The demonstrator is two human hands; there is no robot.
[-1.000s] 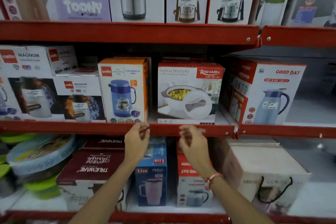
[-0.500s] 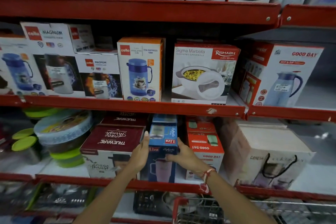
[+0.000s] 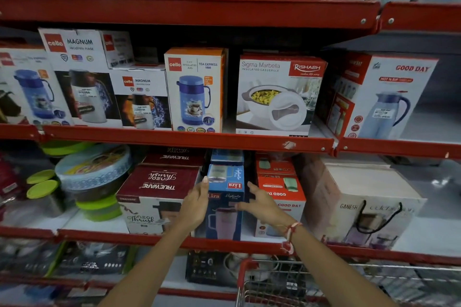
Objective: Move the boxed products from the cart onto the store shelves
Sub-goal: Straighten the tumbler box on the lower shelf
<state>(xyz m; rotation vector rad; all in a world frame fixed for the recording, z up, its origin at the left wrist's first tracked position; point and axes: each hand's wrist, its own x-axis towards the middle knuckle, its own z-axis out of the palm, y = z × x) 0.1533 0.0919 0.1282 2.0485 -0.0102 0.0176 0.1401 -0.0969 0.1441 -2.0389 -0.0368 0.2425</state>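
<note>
Standing upright, long axis vertical and front facing out, the blue Liza box (image 3: 225, 197) is sitting on the lower shelf (image 3: 104, 236) above the cart (image 3: 287, 281), clasped between the left hand (image 3: 195, 203) and right hand (image 3: 262, 204), 2 boxes flanking it.

Two hands reach in, the left hand (image 3: 197, 203) and the right hand (image 3: 262, 204). Three red shelf rails (image 3: 174, 138) cross the view. Two Truware boxes (image 3: 159, 182), two blue Liza boxes (image 3: 225, 182) and one wire cart (image 3: 324, 281) show.
</note>
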